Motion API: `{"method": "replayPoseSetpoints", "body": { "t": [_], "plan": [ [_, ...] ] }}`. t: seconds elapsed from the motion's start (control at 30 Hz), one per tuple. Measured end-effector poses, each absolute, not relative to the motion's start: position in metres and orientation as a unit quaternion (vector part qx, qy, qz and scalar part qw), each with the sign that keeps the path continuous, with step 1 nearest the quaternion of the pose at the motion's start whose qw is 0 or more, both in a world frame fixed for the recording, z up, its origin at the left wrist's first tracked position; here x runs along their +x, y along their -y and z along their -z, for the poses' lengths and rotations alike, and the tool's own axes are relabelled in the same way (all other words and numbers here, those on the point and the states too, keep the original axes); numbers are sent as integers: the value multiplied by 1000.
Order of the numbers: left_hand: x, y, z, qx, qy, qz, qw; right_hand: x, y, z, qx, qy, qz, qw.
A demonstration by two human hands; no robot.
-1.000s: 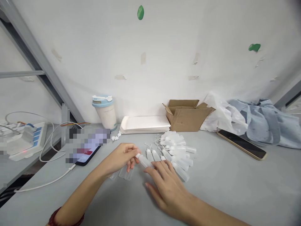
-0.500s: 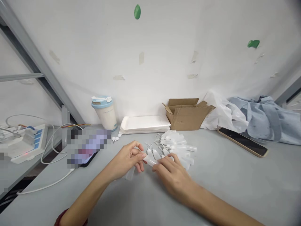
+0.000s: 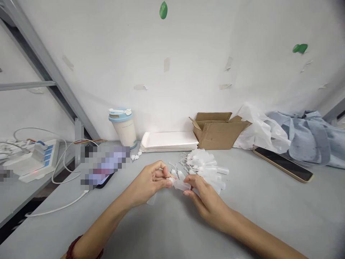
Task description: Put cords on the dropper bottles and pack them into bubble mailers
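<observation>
Rightward comes the translucent tube (image 3: 182,185), lying flatter than a second ago! Left hand (image 3: 148,184) pinches its left end, right hand (image 3: 208,198) holds its right between thumb and fingers, just near of the heaped tubes (image 3: 201,159).

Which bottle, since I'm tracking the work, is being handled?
The bottle between the left hand and right hand; the other bottles lie on the table.
</observation>
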State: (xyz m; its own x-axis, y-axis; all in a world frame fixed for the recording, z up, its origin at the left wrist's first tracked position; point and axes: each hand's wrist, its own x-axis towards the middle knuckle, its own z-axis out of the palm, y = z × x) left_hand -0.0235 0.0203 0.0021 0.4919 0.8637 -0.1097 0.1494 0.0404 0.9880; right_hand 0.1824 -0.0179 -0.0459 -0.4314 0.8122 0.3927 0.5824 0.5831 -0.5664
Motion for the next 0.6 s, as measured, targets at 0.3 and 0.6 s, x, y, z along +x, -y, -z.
{"method": "replayPoseSetpoints", "body": {
  "t": [0.3, 0.6],
  "plan": [
    [-21, -21, 2, 608, -416, -267, 622, 180, 19, 54, -445, 799, -208, 347],
    [-19, -16, -2, 626, -409, -297, 594, 176, 23, 39, -462, 766, -298, 332]
  ]
}}
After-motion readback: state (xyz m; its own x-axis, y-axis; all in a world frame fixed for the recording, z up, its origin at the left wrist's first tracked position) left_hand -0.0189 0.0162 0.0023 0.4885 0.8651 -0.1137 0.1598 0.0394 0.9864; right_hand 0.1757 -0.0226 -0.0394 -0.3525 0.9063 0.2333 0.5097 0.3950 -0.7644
